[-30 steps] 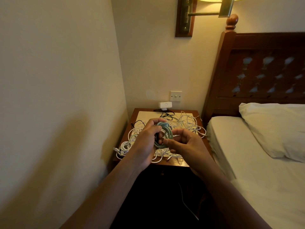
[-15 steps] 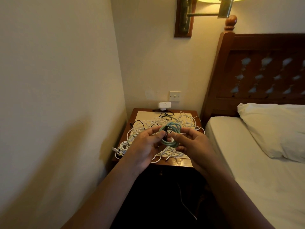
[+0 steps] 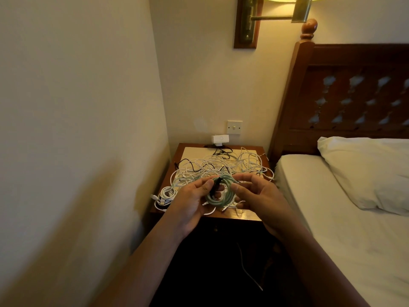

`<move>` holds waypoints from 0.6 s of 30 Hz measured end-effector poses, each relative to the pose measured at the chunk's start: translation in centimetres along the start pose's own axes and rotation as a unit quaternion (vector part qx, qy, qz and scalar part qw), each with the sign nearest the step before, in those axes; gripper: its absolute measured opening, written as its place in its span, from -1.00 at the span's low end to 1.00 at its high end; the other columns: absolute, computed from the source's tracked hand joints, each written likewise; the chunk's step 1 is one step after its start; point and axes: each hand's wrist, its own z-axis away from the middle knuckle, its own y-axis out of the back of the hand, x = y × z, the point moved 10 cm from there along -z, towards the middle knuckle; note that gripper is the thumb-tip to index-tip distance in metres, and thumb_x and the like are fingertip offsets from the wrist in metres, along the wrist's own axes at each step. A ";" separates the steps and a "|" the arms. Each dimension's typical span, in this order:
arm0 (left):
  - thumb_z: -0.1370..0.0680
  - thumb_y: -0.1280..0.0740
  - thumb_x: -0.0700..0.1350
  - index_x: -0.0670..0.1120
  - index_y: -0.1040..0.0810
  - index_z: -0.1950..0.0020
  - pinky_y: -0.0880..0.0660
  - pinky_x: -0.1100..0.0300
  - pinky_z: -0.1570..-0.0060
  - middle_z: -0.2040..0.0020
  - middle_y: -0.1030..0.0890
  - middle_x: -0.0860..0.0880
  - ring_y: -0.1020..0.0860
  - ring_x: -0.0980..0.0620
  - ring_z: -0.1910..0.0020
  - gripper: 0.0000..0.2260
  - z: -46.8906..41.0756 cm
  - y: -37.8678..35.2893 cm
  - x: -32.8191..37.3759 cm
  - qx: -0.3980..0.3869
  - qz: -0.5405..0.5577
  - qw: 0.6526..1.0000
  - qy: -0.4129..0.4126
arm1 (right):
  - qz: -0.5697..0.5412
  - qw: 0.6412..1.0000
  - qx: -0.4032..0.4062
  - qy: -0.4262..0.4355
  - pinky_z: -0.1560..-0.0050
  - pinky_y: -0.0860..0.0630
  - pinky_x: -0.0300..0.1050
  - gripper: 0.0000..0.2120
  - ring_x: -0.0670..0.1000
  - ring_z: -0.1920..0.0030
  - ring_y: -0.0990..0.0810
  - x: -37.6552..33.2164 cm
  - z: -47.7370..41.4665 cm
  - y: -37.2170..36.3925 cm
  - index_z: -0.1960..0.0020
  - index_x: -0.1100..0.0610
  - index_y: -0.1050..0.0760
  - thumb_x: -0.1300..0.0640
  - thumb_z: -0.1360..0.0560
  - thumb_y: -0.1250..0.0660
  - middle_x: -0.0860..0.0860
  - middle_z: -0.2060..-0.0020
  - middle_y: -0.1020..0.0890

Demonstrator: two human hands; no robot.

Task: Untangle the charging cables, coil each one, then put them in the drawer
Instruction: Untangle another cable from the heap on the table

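Head view: the green coiled cable point(image 3: 221, 192), held above the white cable tangle point(image 3: 223, 163) on the bedside table point(image 3: 243, 216), could spring loose if either pinch slackens and drop into those strands. The left hand point(image 3: 191, 201) pinches the coil and its dark plug end point(image 3: 215, 185). The right hand point(image 3: 260, 193), fingers half curled, apparently pinches the opposite side.

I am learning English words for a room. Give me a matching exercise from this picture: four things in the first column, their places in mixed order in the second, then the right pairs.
Things
1. green cable
2. white cables
3. pillow
4. lamp

Places
A. on the bed
B. on the wall, above the nightstand
C. coiled, held by the left hand and right hand
D. tangled on the nightstand

Pairs: 1-C, 2-D, 3-A, 4-B
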 end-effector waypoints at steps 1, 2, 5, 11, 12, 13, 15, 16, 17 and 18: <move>-0.67 -0.27 -0.21 -0.21 -0.60 -0.32 -0.66 0.01 0.17 -0.13 -0.67 -0.24 -0.66 -0.07 0.07 -0.74 0.1 0.1 0.2 0.005 -0.003 1.000 -0.003 | 0.004 1.000 0.008 0.000 0.17 -0.60 -0.19 -0.79 -0.08 0.18 -0.67 0.0 0.1 0.1 -0.23 0.05 -0.60 0.13 -0.60 -0.40 0.05 0.02 -0.73; -0.66 -0.27 -0.22 -0.20 -0.60 -0.30 -0.66 0.04 0.17 -0.09 -0.67 -0.22 -0.65 -0.03 0.13 -0.75 0.3 0.2 0.2 0.006 -0.005 1.000 -0.004 | 0.009 1.000 0.010 0.000 0.16 -0.61 -0.19 -0.80 -0.08 0.18 -0.66 0.0 0.2 0.2 -0.22 0.05 -0.62 0.11 -0.61 -0.39 0.03 0.04 -0.73; -0.65 -0.29 -0.22 -0.20 -0.60 -0.31 -0.66 0.07 0.19 -0.05 -0.67 -0.20 -0.64 0.00 0.19 -0.74 1.2 -0.2 0.2 -0.008 -0.013 1.000 -0.001 | 0.044 0.999 0.005 0.013 0.17 -0.62 -0.22 -0.84 -0.11 0.23 -0.67 -0.2 0.9 -0.3 -0.17 0.06 -0.65 0.12 -0.61 -0.39 -0.02 0.15 -0.73; -0.59 -0.43 -0.18 -0.04 -0.58 -0.31 -0.64 0.07 0.01 -0.14 -0.71 -0.13 -0.70 -0.05 -0.07 -0.71 3.2 0.2 0.6 0.025 -0.138 0.989 -0.042 | 0.030 0.999 0.035 0.026 0.21 -0.60 -0.25 -0.87 -0.08 0.24 -0.70 0.1 2.5 0.1 -0.13 0.14 -0.64 0.19 -0.60 -0.39 0.01 0.19 -0.74; -0.56 -0.47 -0.17 0.01 -0.57 -0.32 -0.63 0.09 -0.06 -0.18 -0.69 -0.09 -0.68 -0.04 -0.13 -0.66 3.6 0.3 0.8 0.033 -0.197 0.978 -0.058 | 0.027 0.998 0.039 0.029 0.21 -0.61 -0.25 -0.87 -0.09 0.24 -0.71 0.1 2.9 0.1 -0.13 0.14 -0.63 0.19 -0.60 -0.40 0.00 0.20 -0.74; -0.55 -0.49 -0.15 0.04 -0.57 -0.34 -0.60 0.14 -0.13 -0.21 -0.67 -0.03 -0.64 0.00 -0.19 -0.62 4.1 0.2 1.1 0.041 -0.274 0.958 -0.079 | 0.027 0.998 0.040 0.037 0.23 -0.60 -0.26 -0.88 -0.10 0.24 -0.71 -0.1 3.4 0.0 -0.12 0.14 -0.63 0.19 -0.59 -0.40 -0.02 0.21 -0.74; -0.57 -0.47 -0.12 0.05 -0.56 -0.39 -0.48 0.37 -0.10 -0.23 -0.62 0.11 -0.57 0.13 -0.24 -0.61 5.4 -0.2 1.8 0.061 -0.401 0.906 -0.125 | 0.060 0.995 0.047 0.069 0.26 -0.60 -0.28 -0.89 -0.13 0.23 -0.72 -0.6 4.6 -0.2 -0.11 0.11 -0.62 0.18 -0.59 -0.41 -0.03 0.21 -0.74; -0.58 -0.46 -0.10 0.05 -0.56 -0.39 -0.40 0.46 -0.04 -0.21 -0.60 0.16 -0.54 0.18 -0.22 -0.62 6.0 -0.4 2.2 0.074 -0.436 0.885 -0.145 | 0.100 0.989 0.060 0.093 0.25 -0.61 -0.28 -0.89 -0.14 0.22 -0.71 -1.0 5.1 -0.1 -0.10 0.08 -0.63 0.16 -0.58 -0.42 -0.03 0.20 -0.74; -0.59 -0.45 -0.08 0.05 -0.56 -0.39 -0.36 0.51 0.01 -0.19 -0.58 0.19 -0.52 0.22 -0.19 -0.64 6.6 -0.5 2.5 0.085 -0.458 0.870 -0.162 | 0.146 0.979 0.076 0.118 0.24 -0.61 -0.27 -0.90 -0.15 0.21 -0.71 -1.4 5.6 -0.1 -0.09 0.04 -0.64 0.13 -0.57 -0.44 -0.05 0.20 -0.74; -0.60 -0.44 -0.06 0.05 -0.57 -0.39 -0.35 0.54 0.05 -0.17 -0.58 0.19 -0.51 0.24 -0.15 -0.65 7.0 -0.6 2.8 0.095 -0.471 0.859 -0.177 | 0.186 0.969 0.088 0.139 0.23 -0.61 -0.28 -0.92 -0.17 0.20 -0.70 -1.8 6.1 -0.1 -0.06 0.00 -0.64 0.10 -0.56 -0.46 -0.07 0.20 -0.73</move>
